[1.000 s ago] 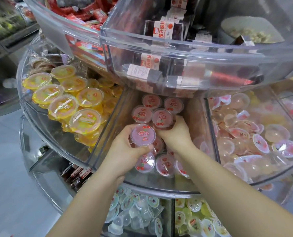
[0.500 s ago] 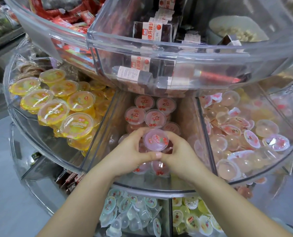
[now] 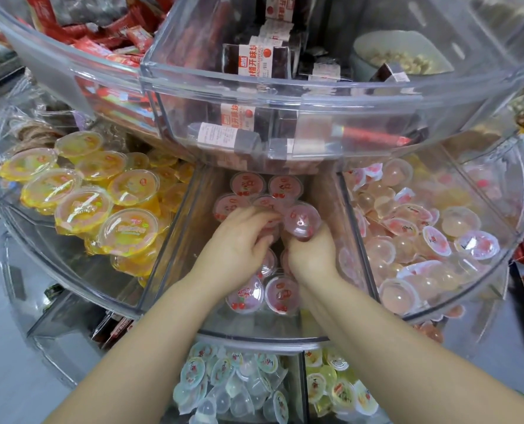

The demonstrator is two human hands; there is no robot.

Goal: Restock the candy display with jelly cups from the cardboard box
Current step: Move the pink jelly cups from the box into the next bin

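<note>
both hands are working inside the middle compartment [image 3: 193,228] of the clear tiered candy display [image 3: 377,99], between its two dividing walls. the right hand [image 3: 311,255] is curling its fingers under a pink jelly cup [image 3: 302,220] and is holding it tilted near the right-hand wall of that compartment. the left hand [image 3: 239,240] is lying over the stacked pink cups [image 3: 248,183] toward the back edge, fingers bent down among them; whether it is gripping one is not clear. two more pink cups [image 3: 280,295] are sitting near the compartment's front edge.

judging by looks, these cups are likely light, with thin plastic walls that flex and a peel-off film lid that could puncture, so taking one by the rim or round the sides seems safer than pressing the lid. the smooth plastic may be slippery.

the lids are showing red cherry prints, but their writing is too small to read. the dark bars [image 3: 248,62] in the upper tier are carrying white labels with chinese characters, only partly legible. the cardboard box is not showing.
</note>
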